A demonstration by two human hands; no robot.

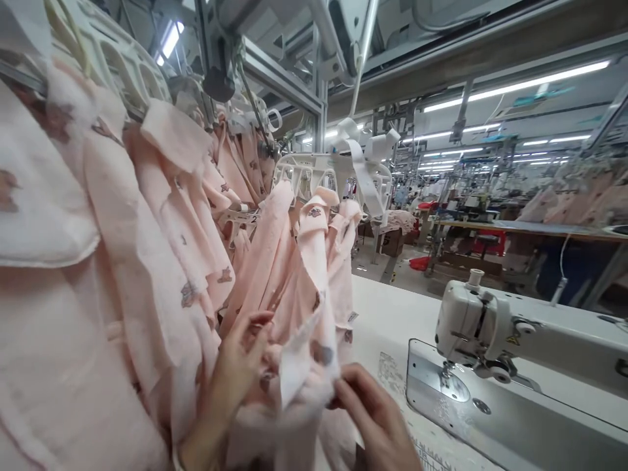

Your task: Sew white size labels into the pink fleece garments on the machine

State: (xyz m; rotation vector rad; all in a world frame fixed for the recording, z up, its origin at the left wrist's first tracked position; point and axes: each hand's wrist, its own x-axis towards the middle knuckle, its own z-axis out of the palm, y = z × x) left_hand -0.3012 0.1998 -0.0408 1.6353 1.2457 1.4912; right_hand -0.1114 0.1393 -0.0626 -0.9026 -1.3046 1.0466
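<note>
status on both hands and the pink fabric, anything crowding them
Left hand, right hand at hanging pink fabric, grips unclear. Lower part blurred between them. More pink pieces crowd the left; sewing machine off to the right.

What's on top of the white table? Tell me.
A sewing machine stands on the white table. The hanging pink fabric and right hand hide part of it; anything behind them cannot be seen.
</note>
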